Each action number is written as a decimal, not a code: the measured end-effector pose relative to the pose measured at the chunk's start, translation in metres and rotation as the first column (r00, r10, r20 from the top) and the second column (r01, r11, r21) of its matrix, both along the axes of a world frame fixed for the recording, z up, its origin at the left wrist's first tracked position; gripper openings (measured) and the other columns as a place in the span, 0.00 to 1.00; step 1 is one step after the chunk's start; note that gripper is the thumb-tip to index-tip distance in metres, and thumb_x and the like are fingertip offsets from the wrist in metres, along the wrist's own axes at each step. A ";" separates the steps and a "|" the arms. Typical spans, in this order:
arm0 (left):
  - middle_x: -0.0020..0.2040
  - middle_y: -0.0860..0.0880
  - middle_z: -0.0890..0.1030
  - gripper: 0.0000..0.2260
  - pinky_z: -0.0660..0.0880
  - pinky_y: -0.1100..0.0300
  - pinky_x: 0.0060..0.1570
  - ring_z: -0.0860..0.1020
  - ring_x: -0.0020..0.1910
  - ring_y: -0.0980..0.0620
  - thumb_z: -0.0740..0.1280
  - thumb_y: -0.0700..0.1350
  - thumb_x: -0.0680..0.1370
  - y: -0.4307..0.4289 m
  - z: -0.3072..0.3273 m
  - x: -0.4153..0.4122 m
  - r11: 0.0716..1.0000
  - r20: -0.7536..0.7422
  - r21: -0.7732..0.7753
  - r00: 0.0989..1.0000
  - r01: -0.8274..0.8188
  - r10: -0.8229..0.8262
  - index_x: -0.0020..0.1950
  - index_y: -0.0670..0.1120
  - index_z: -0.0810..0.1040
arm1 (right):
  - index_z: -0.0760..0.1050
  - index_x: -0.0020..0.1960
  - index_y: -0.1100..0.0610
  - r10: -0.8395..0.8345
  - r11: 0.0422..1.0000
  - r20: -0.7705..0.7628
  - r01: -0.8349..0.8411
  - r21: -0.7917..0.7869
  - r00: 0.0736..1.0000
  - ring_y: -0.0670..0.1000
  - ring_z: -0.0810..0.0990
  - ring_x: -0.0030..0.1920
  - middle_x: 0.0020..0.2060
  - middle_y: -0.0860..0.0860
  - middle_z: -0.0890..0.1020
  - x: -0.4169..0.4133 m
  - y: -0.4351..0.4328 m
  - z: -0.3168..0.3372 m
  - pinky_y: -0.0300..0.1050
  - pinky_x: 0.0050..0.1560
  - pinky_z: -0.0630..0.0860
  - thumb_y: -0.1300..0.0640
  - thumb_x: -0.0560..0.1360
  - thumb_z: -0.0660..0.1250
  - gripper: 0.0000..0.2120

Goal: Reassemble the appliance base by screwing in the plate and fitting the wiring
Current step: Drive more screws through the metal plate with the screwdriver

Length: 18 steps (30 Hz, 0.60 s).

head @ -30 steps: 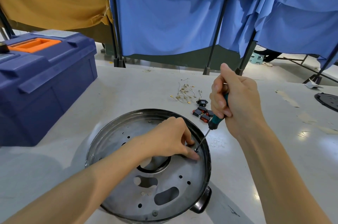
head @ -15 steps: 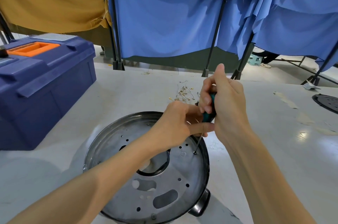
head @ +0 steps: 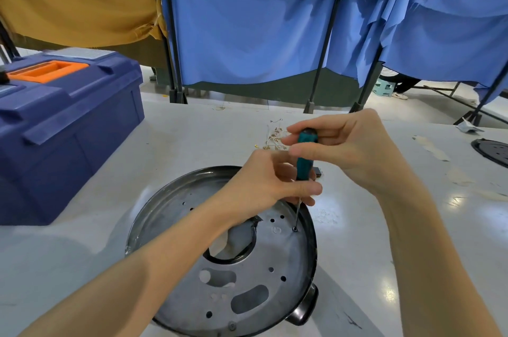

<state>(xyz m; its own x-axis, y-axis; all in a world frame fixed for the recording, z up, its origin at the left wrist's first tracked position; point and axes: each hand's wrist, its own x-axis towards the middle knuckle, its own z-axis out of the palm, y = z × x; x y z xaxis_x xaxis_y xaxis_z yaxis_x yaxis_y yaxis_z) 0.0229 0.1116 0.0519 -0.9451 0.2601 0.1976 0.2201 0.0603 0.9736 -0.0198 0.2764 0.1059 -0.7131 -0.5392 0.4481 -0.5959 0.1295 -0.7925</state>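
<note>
The screwdriver (head: pixel 304 155) stands nearly upright, its tip seated in a screw (head: pixel 295 229) near the right edge of the plate (head: pixel 247 268), below both hands. The right hand (head: pixel 354 149) pinches the handle top; the left hand (head: pixel 264 185) grips the lower handle. The rim of the base (head: pixel 314 251) lies just beside the screw, with open table (head: pixel 343 240) to its right.

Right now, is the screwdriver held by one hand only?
No, the right hand pinches the top of the screwdriver handle, while the left hand holds it lower down, where the shaft begins.
</note>
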 end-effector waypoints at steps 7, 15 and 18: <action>0.47 0.40 0.85 0.07 0.78 0.59 0.46 0.84 0.43 0.45 0.68 0.36 0.78 -0.004 0.002 -0.001 0.992 0.021 -0.005 0.992 0.124 -0.124 0.54 0.36 0.81 | 0.85 0.46 0.56 -0.011 0.993 -0.097 0.022 0.115 0.995 0.50 0.86 0.42 0.38 0.50 0.86 0.006 -0.001 0.008 0.47 0.44 0.83 0.50 0.68 0.76 0.12; 0.48 0.41 0.85 0.10 0.80 0.59 0.47 0.85 0.45 0.43 0.72 0.37 0.75 -0.002 0.000 0.002 0.997 0.041 0.023 0.997 0.070 -0.071 0.55 0.37 0.80 | 0.85 0.44 0.56 -0.149 0.978 -0.080 0.159 0.137 0.986 0.45 0.85 0.37 0.34 0.47 0.86 0.011 0.000 0.009 0.38 0.42 0.82 0.43 0.61 0.76 0.19; 0.47 0.41 0.85 0.05 0.80 0.57 0.48 0.84 0.43 0.44 0.69 0.36 0.77 0.003 -0.001 -0.001 0.998 0.066 0.013 0.996 0.065 -0.066 0.52 0.38 0.81 | 0.81 0.36 0.57 -0.381 0.866 -0.368 0.467 0.180 0.848 0.50 0.81 0.29 0.26 0.49 0.81 0.010 -0.010 0.001 0.48 0.34 0.81 0.42 0.65 0.75 0.18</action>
<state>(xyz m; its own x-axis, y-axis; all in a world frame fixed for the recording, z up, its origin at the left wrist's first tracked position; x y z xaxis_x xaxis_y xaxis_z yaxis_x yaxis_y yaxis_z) 0.0214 0.1146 0.0508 -0.9374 0.3199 0.1379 0.1580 0.0378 0.9867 -0.0097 0.2666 0.1071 -0.7446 -0.3404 0.5743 -0.6431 0.5964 -0.4803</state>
